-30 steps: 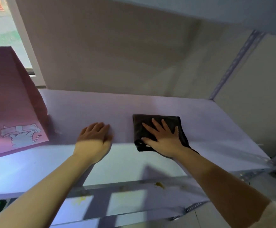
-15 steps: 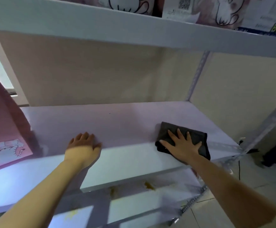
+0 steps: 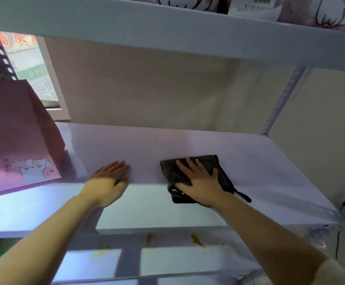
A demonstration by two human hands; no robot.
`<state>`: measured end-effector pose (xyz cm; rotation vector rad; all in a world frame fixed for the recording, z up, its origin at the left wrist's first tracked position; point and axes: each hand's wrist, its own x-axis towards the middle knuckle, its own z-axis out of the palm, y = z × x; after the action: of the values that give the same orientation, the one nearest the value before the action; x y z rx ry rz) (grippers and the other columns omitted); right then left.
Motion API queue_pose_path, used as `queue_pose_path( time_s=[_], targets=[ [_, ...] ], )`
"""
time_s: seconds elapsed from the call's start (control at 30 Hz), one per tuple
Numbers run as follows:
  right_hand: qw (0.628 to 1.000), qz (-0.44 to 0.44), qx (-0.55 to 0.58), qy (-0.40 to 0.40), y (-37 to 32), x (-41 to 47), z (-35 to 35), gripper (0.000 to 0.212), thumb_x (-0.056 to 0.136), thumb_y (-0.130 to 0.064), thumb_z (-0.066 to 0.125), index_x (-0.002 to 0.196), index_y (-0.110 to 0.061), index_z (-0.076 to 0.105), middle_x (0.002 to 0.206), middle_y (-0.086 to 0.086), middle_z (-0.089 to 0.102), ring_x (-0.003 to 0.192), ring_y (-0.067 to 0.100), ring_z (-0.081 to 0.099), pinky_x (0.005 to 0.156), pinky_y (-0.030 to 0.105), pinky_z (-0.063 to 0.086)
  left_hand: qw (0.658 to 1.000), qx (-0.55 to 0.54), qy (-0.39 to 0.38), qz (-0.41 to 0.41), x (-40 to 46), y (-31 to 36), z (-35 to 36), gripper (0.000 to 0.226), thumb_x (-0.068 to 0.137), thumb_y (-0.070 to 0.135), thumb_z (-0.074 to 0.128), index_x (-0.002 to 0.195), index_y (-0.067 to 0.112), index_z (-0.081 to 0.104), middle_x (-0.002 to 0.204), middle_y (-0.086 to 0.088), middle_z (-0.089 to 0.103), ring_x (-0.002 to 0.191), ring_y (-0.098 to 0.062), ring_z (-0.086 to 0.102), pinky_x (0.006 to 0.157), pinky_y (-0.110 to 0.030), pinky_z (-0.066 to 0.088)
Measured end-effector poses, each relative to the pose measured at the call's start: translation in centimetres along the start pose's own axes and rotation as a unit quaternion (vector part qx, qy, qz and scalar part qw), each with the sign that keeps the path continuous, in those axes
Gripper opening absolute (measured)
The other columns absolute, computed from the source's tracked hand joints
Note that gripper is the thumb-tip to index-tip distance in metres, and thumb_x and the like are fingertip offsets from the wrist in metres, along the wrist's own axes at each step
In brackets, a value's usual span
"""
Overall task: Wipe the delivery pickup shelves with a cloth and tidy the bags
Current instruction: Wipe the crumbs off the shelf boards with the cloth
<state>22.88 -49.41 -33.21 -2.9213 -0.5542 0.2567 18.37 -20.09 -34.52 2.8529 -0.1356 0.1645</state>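
Observation:
A dark folded cloth lies on the white middle shelf, right of centre. My right hand presses flat on it with fingers spread. My left hand rests flat on the bare shelf to the left of the cloth, fingers straight. A pink paper bag with a cartoon cat print stands upright at the shelf's left end, left of my left hand.
The upper shelf hangs close overhead with more printed bags on it. A lower shelf shows yellow stains. A perforated metal upright stands at the back right. A window is at the far left.
My right hand has slid the cloth leftward along the shelf, back towards the centre. My left hand has stayed resting on the shelf. The camera has shifted.

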Motion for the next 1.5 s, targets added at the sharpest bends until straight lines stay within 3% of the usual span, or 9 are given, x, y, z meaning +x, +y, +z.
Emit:
queue_pose_path(
  time_s=[0.1, 0.3, 0.53, 0.7, 0.8, 0.9, 1.1, 1.33, 1.5],
  targets=[
    [0.998, 0.053, 0.017, 0.026, 0.5, 3.6, -0.6, 0.061, 0.096, -0.050, 0.033, 0.151, -0.040, 0.007, 0.162, -0.005, 0.000, 0.148, 0.016, -0.001, 0.113, 0.063, -0.001, 1.000, -0.012, 0.021, 0.010, -0.4, -0.3, 0.5, 0.080, 0.075, 0.059, 0.017, 0.140, 0.024, 0.047, 0.151, 0.004, 0.036, 0.142, -0.014, 0.028, 0.113, -0.025, 0.019],
    [0.976, 0.152, 0.120, 0.097, 1.2, 10.8, -2.4, 0.042, 0.099, -0.033, 0.032, 0.136, -0.020, 0.044, 0.144, 0.010, 0.045, 0.135, 0.032, 0.035, 0.113, 0.063, 0.002, 0.998, -0.034, 0.043, 0.012, -0.2, -0.8, 1.1, 0.072, 0.079, 0.055, 0.021, 0.138, 0.026, 0.049, 0.150, 0.004, 0.038, 0.141, -0.014, 0.030, 0.113, -0.026, 0.018],
    [0.960, 0.133, 0.240, 0.048, -3.6, 18.0, -4.7, 0.045, 0.102, -0.029, 0.026, 0.139, -0.009, 0.042, 0.143, 0.017, 0.043, 0.127, 0.034, 0.042, 0.102, 0.038, 0.029, 0.997, -0.032, 0.070, 0.022, 0.2, -1.4, 1.9, 0.066, 0.083, 0.054, 0.024, 0.135, 0.025, 0.053, 0.147, 0.002, 0.043, 0.138, -0.017, 0.037, 0.112, -0.030, 0.023],
    [0.998, 0.000, 0.062, -0.020, -7.2, 17.1, -3.3, 0.041, 0.104, -0.025, 0.026, 0.137, -0.010, 0.044, 0.157, 0.002, 0.022, 0.146, 0.026, 0.012, 0.111, 0.064, 0.002, 0.995, -0.052, 0.082, -0.008, 0.3, -1.3, 1.8, 0.079, 0.079, 0.053, 0.015, 0.145, 0.016, 0.038, 0.152, -0.002, 0.035, 0.142, -0.017, 0.028, 0.115, -0.028, 0.016],
    [0.995, -0.066, -0.050, -0.052, -7.0, 14.8, -2.5, 0.036, 0.104, -0.024, 0.030, 0.128, -0.009, 0.052, 0.161, -0.001, 0.010, 0.148, 0.024, 0.003, 0.108, 0.071, 0.006, 0.995, -0.055, 0.073, -0.037, 0.2, -1.2, 1.5, 0.085, 0.076, 0.055, 0.007, 0.147, 0.014, 0.030, 0.154, -0.004, 0.031, 0.144, -0.018, 0.022, 0.118, -0.033, 0.015],
    [0.996, -0.076, 0.004, -0.049, -6.7, 11.0, -1.4, 0.038, 0.104, -0.023, 0.030, 0.135, -0.009, 0.048, 0.161, -0.003, 0.011, 0.148, 0.021, 0.004, 0.112, 0.064, -0.004, 0.995, -0.051, 0.073, -0.043, 0.2, -1.3, 1.3, 0.085, 0.078, 0.055, 0.006, 0.146, 0.013, 0.034, 0.151, -0.005, 0.037, 0.142, -0.021, 0.027, 0.116, -0.037, 0.021],
    [0.987, -0.071, 0.131, -0.056, -5.0, 2.3, 0.1, 0.048, 0.097, -0.040, 0.031, 0.144, -0.046, 0.027, 0.158, -0.013, 0.018, 0.145, 0.001, 0.005, 0.117, 0.045, -0.012, 0.999, -0.024, 0.019, -0.017, -0.1, -0.6, 0.5, 0.084, 0.077, 0.058, 0.002, 0.143, 0.024, 0.039, 0.153, 0.004, 0.033, 0.143, -0.015, 0.023, 0.116, -0.041, 0.014],
    [0.985, -0.131, 0.108, -0.023, -1.5, -7.2, 0.5, 0.044, 0.100, -0.041, 0.039, 0.143, -0.044, 0.032, 0.143, -0.037, 0.011, 0.138, -0.014, -0.001, 0.118, 0.044, -0.012, 0.998, 0.049, -0.029, -0.002, -1.5, 0.7, 0.0, 0.067, 0.088, 0.051, 0.013, 0.145, 0.023, 0.036, 0.156, 0.003, 0.027, 0.144, -0.017, 0.021, 0.117, -0.040, 0.017],
    [0.990, -0.140, 0.004, 0.003, 3.3, -11.3, 1.0, 0.077, 0.079, -0.067, 0.042, 0.147, -0.045, 0.016, 0.152, -0.030, 0.002, 0.143, -0.004, -0.006, 0.117, 0.048, -0.007, 0.997, 0.070, 0.021, 0.013, -3.5, 3.6, 1.0, 0.049, 0.091, 0.054, 0.021, 0.101, 0.021, 0.055, 0.113, 0.002, 0.060, 0.108, -0.020, 0.051, 0.087, -0.034, 0.039]
  ],
)
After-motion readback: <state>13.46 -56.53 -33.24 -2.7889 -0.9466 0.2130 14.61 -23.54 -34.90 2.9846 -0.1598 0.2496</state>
